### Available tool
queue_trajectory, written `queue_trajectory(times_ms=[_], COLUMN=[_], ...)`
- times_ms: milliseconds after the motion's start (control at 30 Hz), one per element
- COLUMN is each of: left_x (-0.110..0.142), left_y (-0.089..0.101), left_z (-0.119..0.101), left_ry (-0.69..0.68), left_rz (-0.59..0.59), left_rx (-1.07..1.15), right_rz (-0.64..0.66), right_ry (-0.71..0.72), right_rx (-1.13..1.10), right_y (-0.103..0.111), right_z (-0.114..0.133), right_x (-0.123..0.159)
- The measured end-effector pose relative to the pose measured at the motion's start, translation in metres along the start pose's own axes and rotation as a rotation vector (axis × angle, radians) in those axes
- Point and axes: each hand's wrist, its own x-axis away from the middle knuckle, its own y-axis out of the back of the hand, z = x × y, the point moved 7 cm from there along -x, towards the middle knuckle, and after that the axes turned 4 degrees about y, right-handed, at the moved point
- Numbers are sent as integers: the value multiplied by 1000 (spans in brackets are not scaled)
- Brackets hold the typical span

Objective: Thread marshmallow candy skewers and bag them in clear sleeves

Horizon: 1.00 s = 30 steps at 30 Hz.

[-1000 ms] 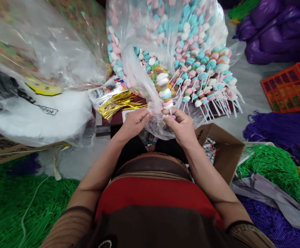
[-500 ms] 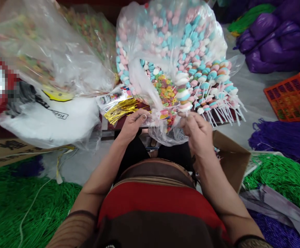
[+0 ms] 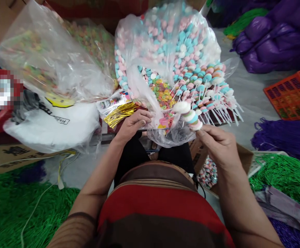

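My right hand (image 3: 215, 143) pinches a candy skewer (image 3: 190, 116) low down, the stick hidden by my fingers. White, blue, green-brown and pink pieces are stacked on it, tilted up to the left. My left hand (image 3: 136, 122) is closed on the edge of a small clear printed bag (image 3: 161, 122), with pink and yellow print. Behind the bag is an open plastic sack (image 3: 170, 139) with ring-shaped gummies (image 3: 162, 91) in it. Finished-looking skewers (image 3: 212, 89) lie in a pile beyond my right hand, white sticks toward me. Gold twist ties (image 3: 120, 113) and printed bags (image 3: 113, 102) lie beyond my left hand.
A big sack of pastel marshmallows (image 3: 162, 38) and a sack of gummy rings (image 3: 33, 65) fill the back. A cardboard box (image 3: 239, 155) with wrapped sweets stands below right. An orange crate (image 3: 289, 96) is further right. Green strands (image 3: 28, 210) cover the lower left.
My right hand has moved right and toward me with the skewer, which now leans left and is farther from the printed bag. My left hand stays almost in place, holding the bag.
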Motion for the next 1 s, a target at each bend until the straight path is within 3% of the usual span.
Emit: queue_trajectory(times_ms=[233, 533, 633, 700, 833, 1000], left_x=[-5, 0, 1, 2, 5, 7], left_y=[-15, -15, -20, -22, -23, -13], left_z=[-18, -21, -23, -25, -23, -12], left_ry=[-156, -290, -352, -377, -335, -182], left_rz=[10, 26, 39, 21, -68, -195], left_rx=[-238, -518, -591, -609, -584, -388], right_rz=[23, 200, 264, 229, 107, 69], right_ry=[-277, -494, -504, -484, -421, -458], right_rx=[-335, -419, -437, -428, -396, -413], right_y=[-57, -74, -88, -94, -96, -86], right_z=[-10, -25, -29, -31, -31, -29], right_x=[-12, -14, -13, -12, -10, -6])
